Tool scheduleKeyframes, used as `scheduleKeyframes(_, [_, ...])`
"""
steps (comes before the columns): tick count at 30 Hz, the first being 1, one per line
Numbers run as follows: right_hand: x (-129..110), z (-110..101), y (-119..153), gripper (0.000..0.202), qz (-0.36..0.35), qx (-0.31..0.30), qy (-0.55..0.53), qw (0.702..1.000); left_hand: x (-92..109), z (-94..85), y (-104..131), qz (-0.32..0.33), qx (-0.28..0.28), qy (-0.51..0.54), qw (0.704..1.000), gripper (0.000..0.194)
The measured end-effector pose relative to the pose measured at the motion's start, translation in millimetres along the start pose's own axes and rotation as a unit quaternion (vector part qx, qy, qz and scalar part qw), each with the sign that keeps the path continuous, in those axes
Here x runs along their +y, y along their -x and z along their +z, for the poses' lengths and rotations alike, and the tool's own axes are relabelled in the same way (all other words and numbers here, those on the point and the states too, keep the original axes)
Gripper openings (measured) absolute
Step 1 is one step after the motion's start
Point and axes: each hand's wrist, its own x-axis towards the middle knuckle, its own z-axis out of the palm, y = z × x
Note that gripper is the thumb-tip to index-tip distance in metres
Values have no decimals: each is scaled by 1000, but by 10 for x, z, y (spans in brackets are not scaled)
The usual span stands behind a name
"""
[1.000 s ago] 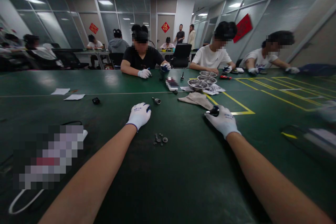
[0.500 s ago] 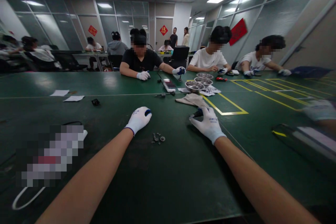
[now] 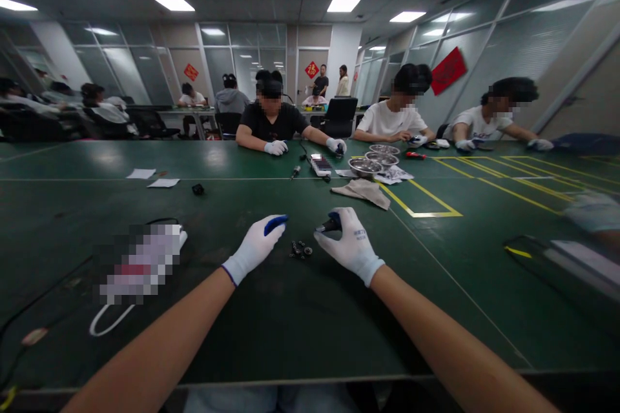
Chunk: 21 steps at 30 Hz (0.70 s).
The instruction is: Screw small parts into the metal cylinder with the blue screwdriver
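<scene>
My left hand (image 3: pixel 259 242), in a white glove with a blue palm side, reaches over the green table (image 3: pixel 261 342). Its fingers are extended, and nothing shows in them. A small cluster of dark metal parts (image 3: pixel 301 250), some of them round, lies on the table between my hands. To the right of these parts, my right hand (image 3: pixel 349 242), gloved the same way, is curled around a small black object (image 3: pixel 330 226). Fingers and thumb cover part of that object, so I cannot make out its kind.
A power strip (image 3: pixel 181 242), mostly blurred out, lies at left with a black cable. Ahead are a small black part (image 3: pixel 197 189), a beige cloth (image 3: pixel 362 192) and steel bowls (image 3: pixel 364 168). Gloved co-workers sit opposite. Another person's gloved hand (image 3: pixel 591 210) is at far right.
My hands have come closer together, the right one moving left with the black object to beside the metal parts. My left fingers look straighter. The whole view has shifted slightly.
</scene>
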Motion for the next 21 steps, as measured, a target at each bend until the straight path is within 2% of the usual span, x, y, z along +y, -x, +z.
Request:
scheduleKeyframes(3, [-340,133,-16,50,6,-47,-16,999,95,55,118,3,-9,150,989,40])
scheduleKeyframes(7, [-596,335,-51,56,-9,-76,-13,997,188,114,191,-33,-18,224,974,30])
scheduleKeyframes(9, [-618,401,-52,63,-9,-66,-42,997,182,122,201,-67,-13,276,959,30])
scheduleKeyframes(11, [-596,432,-34,72,3,-64,-118,991,148,119,199,-97,-7,346,933,36])
scheduleKeyframes(13, [-557,437,-6,77,41,-68,-219,972,110,112,189,-116,-17,412,904,45])
scheduleKeyframes(16, [-508,425,27,72,130,-49,-343,929,92,109,177,-121,-38,467,875,57])
scheduleKeyframes(18, [-495,413,36,68,166,-34,-380,910,109,114,183,-118,-34,466,876,57])
scheduleKeyframes(21, [-502,384,39,58,186,-36,-367,911,158,118,213,-108,-35,420,900,50])
